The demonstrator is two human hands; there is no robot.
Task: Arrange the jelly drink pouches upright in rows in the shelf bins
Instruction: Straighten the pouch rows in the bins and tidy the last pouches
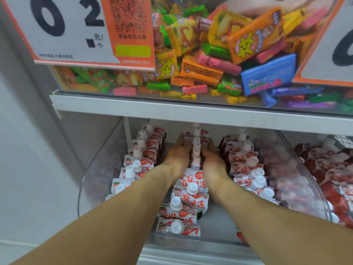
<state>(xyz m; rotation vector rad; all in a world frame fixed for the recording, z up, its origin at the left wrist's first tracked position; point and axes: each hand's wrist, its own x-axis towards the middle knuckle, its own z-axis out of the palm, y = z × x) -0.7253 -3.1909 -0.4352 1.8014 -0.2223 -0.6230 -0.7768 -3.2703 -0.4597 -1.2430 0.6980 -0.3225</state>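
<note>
my left hand [176, 153] and right hand [211, 156] clamp the middle row of pouches [196, 150] at the clear bin's [99, 165] back; labels read "吸果冻". price sign [63, 29] above: "02 元/个".

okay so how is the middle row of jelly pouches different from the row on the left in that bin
The middle row has both hands, left hand and right hand, pressed against its sides; the left row is untouched. The middle row reaches nearer the bin's front edge; the left row stops farther back. Both are white-capped red-and-white pouches.
</note>
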